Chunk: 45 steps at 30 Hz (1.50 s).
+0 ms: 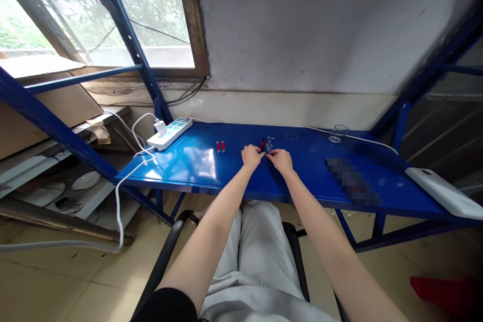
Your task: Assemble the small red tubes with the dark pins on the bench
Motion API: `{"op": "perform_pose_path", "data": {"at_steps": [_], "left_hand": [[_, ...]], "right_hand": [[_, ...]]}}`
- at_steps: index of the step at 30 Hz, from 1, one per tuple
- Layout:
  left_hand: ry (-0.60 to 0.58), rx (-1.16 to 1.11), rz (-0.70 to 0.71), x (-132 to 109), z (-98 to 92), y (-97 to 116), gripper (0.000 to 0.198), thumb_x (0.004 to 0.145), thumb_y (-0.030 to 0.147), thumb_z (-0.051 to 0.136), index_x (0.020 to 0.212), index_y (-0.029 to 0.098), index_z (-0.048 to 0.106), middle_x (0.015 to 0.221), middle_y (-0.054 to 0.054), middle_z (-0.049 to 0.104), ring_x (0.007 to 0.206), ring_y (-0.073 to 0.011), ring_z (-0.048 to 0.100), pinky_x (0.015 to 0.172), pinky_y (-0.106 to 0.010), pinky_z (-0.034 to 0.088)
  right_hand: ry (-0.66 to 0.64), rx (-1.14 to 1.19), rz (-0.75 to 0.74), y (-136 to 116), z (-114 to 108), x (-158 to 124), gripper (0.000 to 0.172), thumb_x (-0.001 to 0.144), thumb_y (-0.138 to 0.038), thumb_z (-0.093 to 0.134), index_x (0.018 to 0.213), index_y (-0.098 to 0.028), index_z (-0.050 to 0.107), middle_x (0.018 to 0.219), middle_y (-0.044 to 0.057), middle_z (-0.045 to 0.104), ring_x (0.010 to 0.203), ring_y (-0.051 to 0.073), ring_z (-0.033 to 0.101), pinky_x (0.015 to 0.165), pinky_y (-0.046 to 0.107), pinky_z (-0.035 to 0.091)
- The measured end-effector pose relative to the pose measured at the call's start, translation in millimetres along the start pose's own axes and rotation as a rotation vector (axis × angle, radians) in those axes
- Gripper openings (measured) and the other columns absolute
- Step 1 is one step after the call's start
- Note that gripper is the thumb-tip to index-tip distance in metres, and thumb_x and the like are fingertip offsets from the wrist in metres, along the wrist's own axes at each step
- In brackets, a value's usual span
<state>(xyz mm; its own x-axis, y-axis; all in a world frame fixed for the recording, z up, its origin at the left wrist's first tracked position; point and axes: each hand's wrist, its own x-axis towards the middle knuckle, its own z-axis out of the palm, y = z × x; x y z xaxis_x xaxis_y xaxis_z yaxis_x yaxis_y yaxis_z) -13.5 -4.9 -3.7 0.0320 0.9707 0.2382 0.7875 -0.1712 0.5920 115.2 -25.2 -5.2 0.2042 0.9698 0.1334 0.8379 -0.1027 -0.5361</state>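
My left hand (252, 156) is above the blue table, its fingers bent together at the tips. A small red and dark piece (262, 144) rises right at those fingertips. Facing it, my right hand (281, 160) has thumb and fingers drawn together in a pinch. Just beyond its fingertips stand small clear plastic pieces (269, 144). Whatever is between the fingers of either hand is too small to make out. To the left, two small red cylinders (221, 146) are side by side. A row of several tiny pieces (291, 136) lies behind my right hand.
The blue table (192, 161) carries a white power strip (171, 133) with a plugged-in charger at left. At right are a glass (338, 133), a blurred-out dark object (352, 181) and a white flat object (445, 192). Blue frame posts rise at both ends.
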Motion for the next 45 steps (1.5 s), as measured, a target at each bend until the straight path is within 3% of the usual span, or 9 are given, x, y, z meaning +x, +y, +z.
{"op": "perform_pose_path", "data": {"at_steps": [3,7,12,15,22,28,35,40,45], "left_hand": [[0.038,-0.005,0.088,-10.2,-13.2,-8.0,0.030,0.073,0.039,0.063,0.089,0.015,0.069,0.089,-0.011,0.064,0.089,-0.0237,0.055,0.080,-0.032,0.040],[0.136,0.023,0.276,-24.6,-60.1,-28.9,0.028,0.083,0.035,0.050,0.101,0.018,0.063,0.088,-0.009,0.062,0.089,-0.0209,0.055,0.084,-0.030,0.040],[0.141,0.172,0.171,-25.5,-130.1,-62.9,0.039,0.086,0.032,0.041,0.122,0.018,0.048,0.084,-0.009,0.064,0.085,-0.0229,0.059,0.076,-0.030,0.042],[0.039,0.278,0.116,-28.8,-149.4,-77.5,0.051,0.085,0.030,0.043,0.133,0.017,0.035,0.086,-0.011,0.064,0.083,-0.0254,0.060,0.071,-0.031,0.043],[-0.097,0.375,0.131,-42.6,-136.5,-82.5,0.061,0.088,0.031,0.034,0.143,0.015,0.011,0.091,-0.014,0.065,0.079,-0.0248,0.063,0.068,-0.030,0.043],[-0.075,0.400,0.112,-36.3,-114.4,-81.2,0.059,0.090,0.029,0.029,0.143,0.012,0.008,0.090,-0.016,0.065,0.079,-0.0233,0.064,0.069,-0.028,0.043],[-0.049,0.461,0.021,-25.0,-94.4,-76.0,0.056,0.091,0.024,0.023,0.142,0.008,0.008,0.090,-0.018,0.065,0.080,-0.0246,0.064,0.067,-0.030,0.045],[-0.030,0.509,0.029,-16.8,-89.7,-72.5,0.050,0.085,0.008,0.026,0.135,0.006,0.026,0.099,-0.019,0.063,0.089,-0.0247,0.063,0.072,-0.030,0.046],[0.024,0.449,0.038,-13.7,-92.5,-70.5,0.037,0.079,-0.001,0.030,0.110,0.008,0.049,0.100,-0.019,0.061,0.092,-0.0245,0.062,0.073,-0.029,0.046]], "right_hand": [[-0.002,0.003,-0.014,0.7,-5.6,-7.7,0.029,0.076,-0.035,0.058,0.096,-0.016,0.068,0.087,0.010,0.069,0.083,0.022,0.063,0.064,0.026,0.045],[0.050,0.036,0.006,2.5,-14.1,-26.3,0.027,0.079,-0.036,0.055,0.095,-0.017,0.067,0.091,0.010,0.069,0.085,0.022,0.062,0.066,0.027,0.045],[0.079,0.037,0.015,1.4,-21.1,-46.1,0.026,0.079,-0.037,0.054,0.093,-0.018,0.066,0.088,0.008,0.069,0.083,0.022,0.062,0.065,0.028,0.044],[0.089,0.030,0.020,-2.3,-22.9,-51.3,0.024,0.078,-0.037,0.055,0.089,-0.018,0.065,0.087,0.008,0.069,0.082,0.022,0.062,0.062,0.028,0.043],[0.203,0.133,-0.092,-21.2,-19.0,-63.2,0.024,0.081,-0.040,0.048,0.076,-0.020,0.061,0.073,0.004,0.065,0.067,0.018,0.059,0.057,0.026,0.039],[0.204,0.273,-0.380,-36.6,-12.1,-74.9,0.029,0.085,-0.042,0.040,0.080,-0.020,0.059,0.071,0.004,0.062,0.062,0.015,0.055,0.057,0.026,0.038],[0.152,0.355,-0.498,-46.5,-2.6,-78.9,0.034,0.086,-0.045,0.039,0.080,-0.020,0.060,0.070,0.005,0.061,0.060,0.015,0.053,0.056,0.026,0.039],[0.150,0.389,-0.528,-50.9,-1.6,-80.2,0.034,0.085,-0.046,0.041,0.080,-0.020,0.061,0.071,0.005,0.062,0.059,0.015,0.053,0.057,0.026,0.040],[0.120,0.407,-0.532,-57.0,-6.6,-83.6,0.036,0.086,-0.048,0.039,0.080,-0.020,0.061,0.071,0.005,0.062,0.057,0.014,0.051,0.056,0.027,0.039]]}}
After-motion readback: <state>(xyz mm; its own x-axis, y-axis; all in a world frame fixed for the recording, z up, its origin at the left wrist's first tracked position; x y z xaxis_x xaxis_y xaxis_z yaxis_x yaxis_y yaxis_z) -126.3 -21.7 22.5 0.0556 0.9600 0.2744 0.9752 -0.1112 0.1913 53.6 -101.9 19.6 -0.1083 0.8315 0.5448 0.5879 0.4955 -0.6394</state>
